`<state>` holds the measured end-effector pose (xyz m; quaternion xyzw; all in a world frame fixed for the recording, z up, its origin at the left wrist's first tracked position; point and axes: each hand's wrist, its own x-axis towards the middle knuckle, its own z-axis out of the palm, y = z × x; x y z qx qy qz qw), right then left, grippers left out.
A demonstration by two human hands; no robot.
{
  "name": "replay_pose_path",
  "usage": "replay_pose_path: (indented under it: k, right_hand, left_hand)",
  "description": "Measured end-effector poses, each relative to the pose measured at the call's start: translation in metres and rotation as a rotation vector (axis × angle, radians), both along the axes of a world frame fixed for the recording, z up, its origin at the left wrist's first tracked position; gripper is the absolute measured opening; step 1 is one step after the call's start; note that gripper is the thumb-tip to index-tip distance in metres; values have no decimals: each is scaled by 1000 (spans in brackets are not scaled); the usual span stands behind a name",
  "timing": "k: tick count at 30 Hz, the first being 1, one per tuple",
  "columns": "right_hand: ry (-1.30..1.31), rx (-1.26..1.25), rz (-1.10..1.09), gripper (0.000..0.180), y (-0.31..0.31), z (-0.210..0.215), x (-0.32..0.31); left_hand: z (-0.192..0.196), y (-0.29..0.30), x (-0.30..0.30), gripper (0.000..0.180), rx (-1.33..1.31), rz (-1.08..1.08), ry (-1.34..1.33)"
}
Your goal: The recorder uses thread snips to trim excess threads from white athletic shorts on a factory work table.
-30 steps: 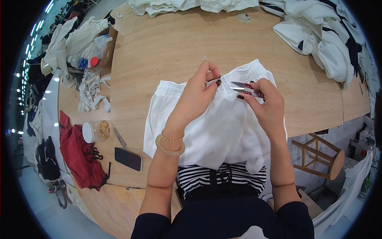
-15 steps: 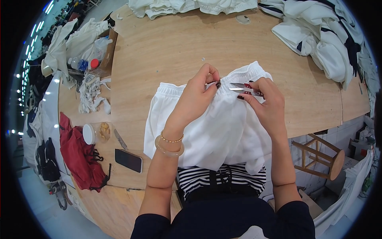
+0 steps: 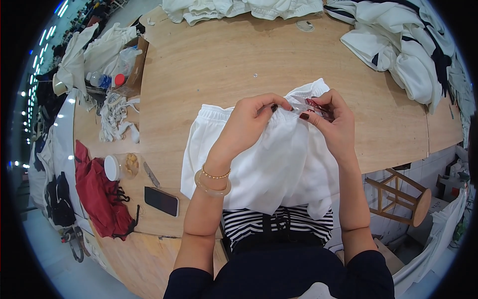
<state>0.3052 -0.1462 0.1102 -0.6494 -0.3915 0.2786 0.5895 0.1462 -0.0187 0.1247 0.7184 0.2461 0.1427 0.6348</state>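
Note:
White shorts (image 3: 269, 169) with a gathered elastic waistband lie spread across the table's near edge, their lower part hanging over my lap. My left hand (image 3: 246, 122) pinches the waistband near its middle, the index finger reaching toward the blades. In my right hand (image 3: 334, 119) is a pair of thread snips (image 3: 311, 103) with red handles. Their blade tips touch or nearly touch the waistband beside my left fingertips. Whether a thread lies between the blades is too small to tell.
Left of the shorts lie a phone (image 3: 162, 201), a knife (image 3: 151, 174), a clear jar (image 3: 122, 167) with a white lid and red cloth (image 3: 102, 194). White garments (image 3: 408, 55) are heaped far right. A wooden stool (image 3: 401, 197) is at the right, below the tabletop.
My left index finger has stretched rightward to the snips. The blades, apart before, now look closer together at the waistband, and my right fingers have squeezed in.

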Motion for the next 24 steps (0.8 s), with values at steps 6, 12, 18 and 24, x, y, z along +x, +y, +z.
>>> replay_pose_path:
  k: [6,12,18,24]
  right_hand:
    - [-158,-27,-66,24,2,2,14]
    - [-275,-2,-96,20,-18,9,22]
    - [-609,-11,9,23,-10,14,5]
    - [-661,12,78,24,-5,18,2]
  left_hand:
    - [-4,3,-3,37,43,-67,-115]
    - [-3,2,1,42,-5,-23,-144]
    - [-2,2,1,44,-2,-22,-127]
    - [-4,3,2,44,51,-41,-119]
